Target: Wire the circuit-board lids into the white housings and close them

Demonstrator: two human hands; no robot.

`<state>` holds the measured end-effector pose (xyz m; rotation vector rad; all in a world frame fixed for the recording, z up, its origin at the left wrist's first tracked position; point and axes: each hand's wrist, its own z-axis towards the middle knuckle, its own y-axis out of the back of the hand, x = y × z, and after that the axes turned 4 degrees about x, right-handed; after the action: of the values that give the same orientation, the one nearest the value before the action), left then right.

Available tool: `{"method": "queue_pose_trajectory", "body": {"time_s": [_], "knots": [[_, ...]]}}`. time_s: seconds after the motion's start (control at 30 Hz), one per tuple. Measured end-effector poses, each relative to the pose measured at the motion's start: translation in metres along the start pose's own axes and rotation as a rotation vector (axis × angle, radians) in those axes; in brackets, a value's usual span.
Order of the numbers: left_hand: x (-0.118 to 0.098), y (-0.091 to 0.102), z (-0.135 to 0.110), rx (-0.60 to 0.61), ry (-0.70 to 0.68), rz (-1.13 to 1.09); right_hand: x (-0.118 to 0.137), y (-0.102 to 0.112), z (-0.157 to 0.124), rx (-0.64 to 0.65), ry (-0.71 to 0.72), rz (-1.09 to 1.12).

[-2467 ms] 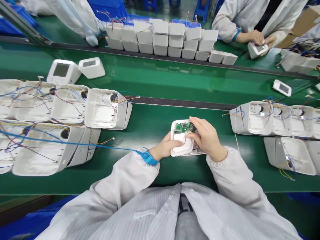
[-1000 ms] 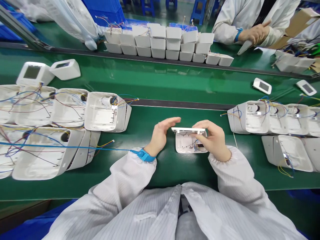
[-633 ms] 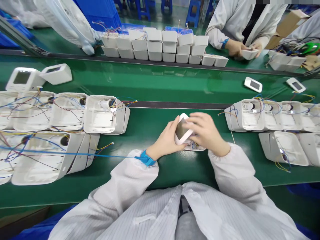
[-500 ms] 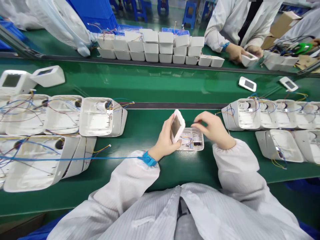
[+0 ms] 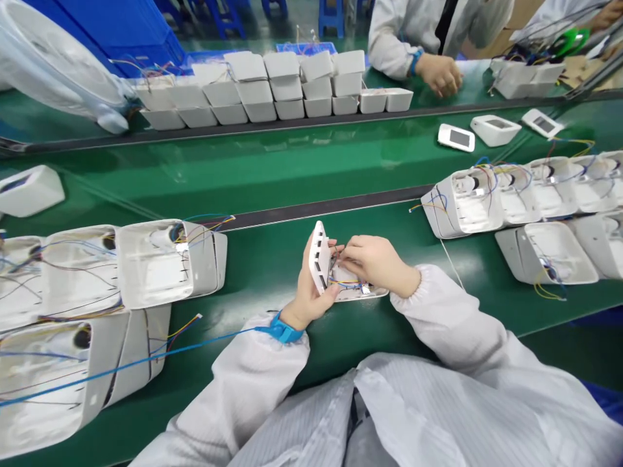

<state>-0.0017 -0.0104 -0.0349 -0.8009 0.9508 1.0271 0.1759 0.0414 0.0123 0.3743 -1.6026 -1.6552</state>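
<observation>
My left hand (image 5: 305, 295) grips a white plastic cover panel (image 5: 319, 258), tilted up on edge with its slotted outer side showing. Beneath and to its right, a shallow white housing (image 5: 372, 296) lies on the green table, with coloured wires (image 5: 346, 284) inside. My right hand (image 5: 377, 263) is closed over the housing, fingertips pinched on thin wires beside the panel's inner side. The exact tip of that pinch is partly hidden. A blue strap with a cord (image 5: 283, 329) goes round my left wrist.
Open white housings with wires stand in rows at left (image 5: 156, 259) and right (image 5: 474, 204). Finished-looking white units with screens (image 5: 456, 137) lie beyond the dark rail. Stacked white housings (image 5: 256, 91) line the far ledge, near a co-worker's hand (image 5: 440, 74).
My right hand has moved in from beside the panel to the wires. The panel has turned to show its slotted side. Across the table, the co-worker's white unit now lies between two others.
</observation>
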Motion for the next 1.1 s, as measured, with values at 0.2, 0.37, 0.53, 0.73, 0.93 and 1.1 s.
{"method": "queue_pose_trajectory", "body": {"time_s": [0.2, 0.37, 0.53, 0.73, 0.93, 1.1], "knots": [[0.0040, 0.0010, -0.0040, -0.008, 0.069, 0.033, -0.0014, -0.0030, -0.0005, -0.057, -0.024, 0.088], [0.0039, 0.0000, -0.0020, -0.011, 0.041, 0.007, -0.0017, -0.0019, -0.0007, -0.073, -0.015, 0.138], [0.0040, -0.0003, -0.0016, -0.042, 0.092, 0.056, -0.0035, -0.0021, -0.0012, -0.080, -0.005, 0.187], [0.0014, -0.0002, -0.0014, -0.057, 0.126, 0.012, -0.0049, -0.0016, -0.0014, -0.075, 0.030, 0.181], [-0.0037, -0.0010, 0.0021, -0.019, 0.152, 0.023, -0.0046, -0.0019, -0.0002, -0.074, 0.084, 0.155], [-0.0042, -0.0028, 0.0021, 0.027, 0.124, 0.030, -0.0031, -0.0026, 0.0009, -0.092, 0.089, 0.066]]}}
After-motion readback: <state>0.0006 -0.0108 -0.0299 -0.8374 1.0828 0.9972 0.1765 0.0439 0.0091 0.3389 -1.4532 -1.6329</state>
